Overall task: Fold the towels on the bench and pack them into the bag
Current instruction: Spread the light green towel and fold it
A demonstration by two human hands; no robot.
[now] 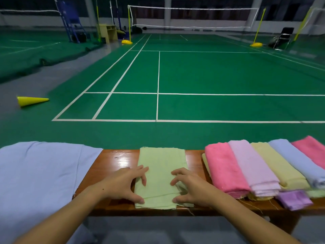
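A pale green towel lies folded into a narrow strip across the middle of the wooden bench. My left hand rests on its near left edge, fingers spread, thumb at the lower corner. My right hand presses the near right edge the same way. To the right lies a row of folded towels: pink, lilac, yellow, light blue and another pink. A large light blue cloth covers the bench's left end. No bag shows.
A small purple folded cloth sits at the bench's front edge on the right. Beyond the bench spreads a green badminton court with a net. A yellow cone lies on the floor at left.
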